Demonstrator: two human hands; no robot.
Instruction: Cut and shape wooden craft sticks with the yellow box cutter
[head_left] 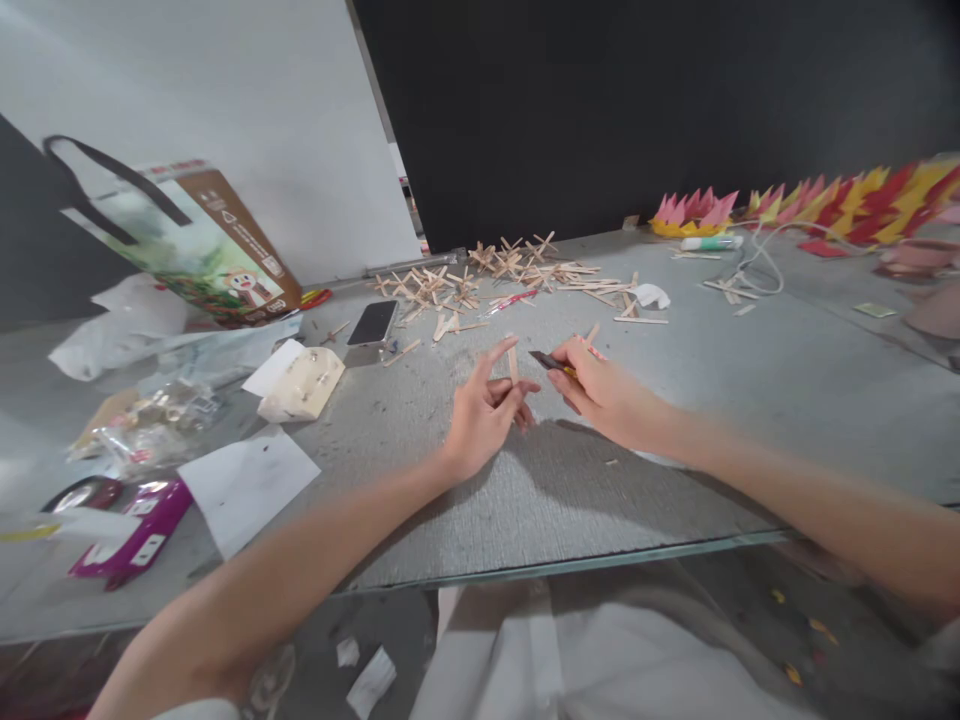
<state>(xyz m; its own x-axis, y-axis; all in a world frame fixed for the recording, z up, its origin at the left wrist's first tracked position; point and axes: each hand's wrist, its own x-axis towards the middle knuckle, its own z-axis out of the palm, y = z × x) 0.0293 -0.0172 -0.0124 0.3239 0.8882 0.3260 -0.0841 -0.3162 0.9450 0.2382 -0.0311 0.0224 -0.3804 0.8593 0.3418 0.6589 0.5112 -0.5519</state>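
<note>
My left hand [487, 405] rests on the grey table [525, 490] and pinches a short wooden stick [513, 364] upright between thumb and fingers, its index finger stretched out. My right hand [600, 385] is closed round a small cutter with a yellow body and dark blade [546, 360]. The blade tip points left at the stick, almost touching it. A second stick pokes up behind my right hand's fingers.
A pile of several wooden sticks [495, 275] and a red pen lie farther back. A phone [373, 322], a printed bag [202, 245], plastic wrappers and paper sit at the left. Coloured paper flowers [817, 205], a glue stick and a white cable lie at the back right.
</note>
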